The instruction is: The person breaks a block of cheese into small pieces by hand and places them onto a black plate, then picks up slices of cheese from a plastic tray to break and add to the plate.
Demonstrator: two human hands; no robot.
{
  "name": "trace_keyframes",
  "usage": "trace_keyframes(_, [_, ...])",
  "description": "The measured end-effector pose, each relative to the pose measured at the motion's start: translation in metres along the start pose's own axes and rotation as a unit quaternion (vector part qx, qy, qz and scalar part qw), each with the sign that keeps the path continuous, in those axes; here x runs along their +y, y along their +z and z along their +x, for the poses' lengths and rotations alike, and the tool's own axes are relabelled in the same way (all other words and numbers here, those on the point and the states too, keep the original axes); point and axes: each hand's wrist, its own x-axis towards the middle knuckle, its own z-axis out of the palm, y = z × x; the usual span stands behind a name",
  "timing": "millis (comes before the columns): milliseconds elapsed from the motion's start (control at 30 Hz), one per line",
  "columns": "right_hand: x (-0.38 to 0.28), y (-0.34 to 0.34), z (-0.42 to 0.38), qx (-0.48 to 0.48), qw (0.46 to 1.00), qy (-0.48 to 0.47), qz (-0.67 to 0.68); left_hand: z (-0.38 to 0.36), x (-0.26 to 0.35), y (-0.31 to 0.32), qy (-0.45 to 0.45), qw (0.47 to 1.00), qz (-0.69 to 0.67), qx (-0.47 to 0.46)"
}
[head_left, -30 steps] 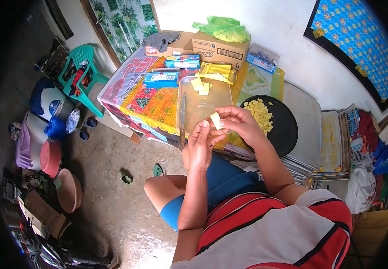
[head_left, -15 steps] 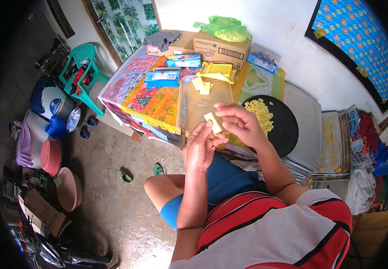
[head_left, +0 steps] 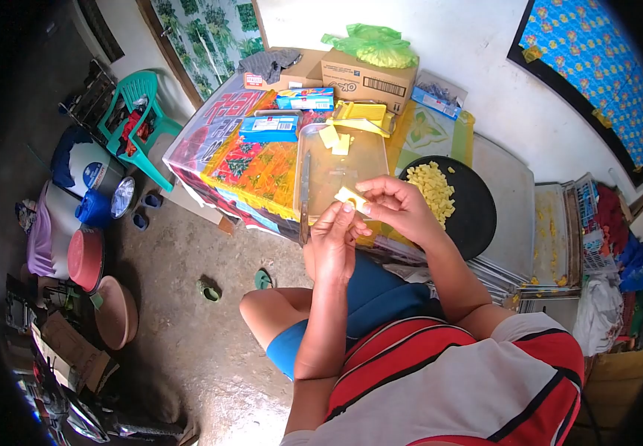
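Observation:
Between my two hands, over the near edge of the table, is a pale yellow piece of cheese [head_left: 349, 196]. My left hand [head_left: 334, 236] grips its lower side with thumb and fingers. The fingertips of my right hand [head_left: 397, 207] pinch its right end. Just beyond, yellow slices [head_left: 334, 139] lie on a translucent tray [head_left: 362, 163]. A knife [head_left: 305, 186] rests along the tray's left side, its handle toward me. To the right, a heap of small yellow cubes [head_left: 433, 192] covers the left part of a round black pan [head_left: 477, 212].
A yellow grater [head_left: 364, 115] sits at the tray's far end. Blue boxes [head_left: 269, 128] lie to the left on the patterned tablecloth [head_left: 258, 169]. A cardboard box [head_left: 369, 80] with a green plastic bag [head_left: 373, 46] on top stands behind. Stacked metal trays [head_left: 503, 178] are at right.
My right hand has come down and its fingers have closed on the piece of cheese. The piece has turned and risen slightly in my left hand.

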Motion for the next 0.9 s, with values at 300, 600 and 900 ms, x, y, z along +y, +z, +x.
trace_keyframes(300, [-0.008, -0.007, -0.003, -0.016, 0.999, 0.032, -0.034, 0.002, 0.003, -0.003, 0.019, 0.999, 0.041, 0.010])
trace_keyframes(600, [-0.006, -0.009, -0.001, -0.011, 0.999, 0.034, -0.016, -0.003, 0.005, 0.003, -0.022, 1.000, -0.008, 0.005])
trace_keyframes(900, [-0.007, -0.001, -0.001, 0.027, 0.998, 0.023, 0.058, -0.001, -0.004, 0.000, -0.006, 1.000, -0.026, 0.002])
